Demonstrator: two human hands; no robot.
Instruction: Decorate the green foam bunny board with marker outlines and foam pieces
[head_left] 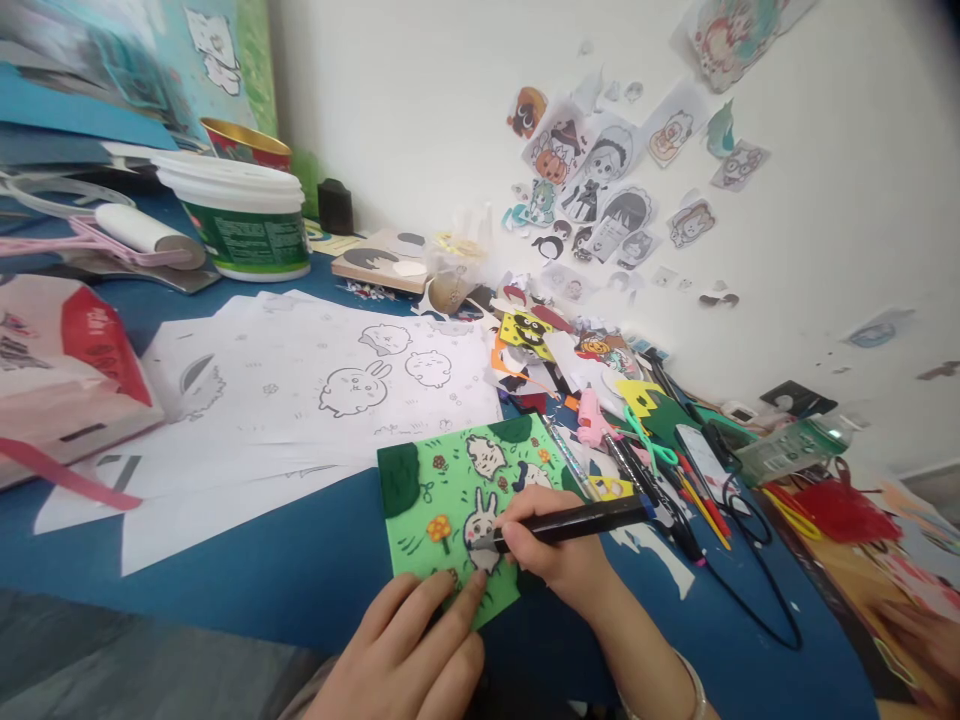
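A green card [416, 520] with white cartoon animals, orange flowers and dark green corner patches lies on the blue table. My right hand [559, 545] grips a thick black marker pen [577, 520] with a blue end. The pen's tip end rests at the white long-eared rabbit figure [480, 525] on the card. My left hand [420, 640] lies on the card's lower edge, fingers stretched out and pressing it, with nothing held. Printed sheets [352, 390] with outline drawings of similar animals lie just beyond the card.
Scissors [649, 440], a pink glue gun [592, 415], pens and paper scraps crowd the right side. A white-lidded tub [251, 230] and a red-and-white bag [67, 370] stand left. Another person's hand [926, 635] shows at the right edge. Cut-out pictures cover the wall.
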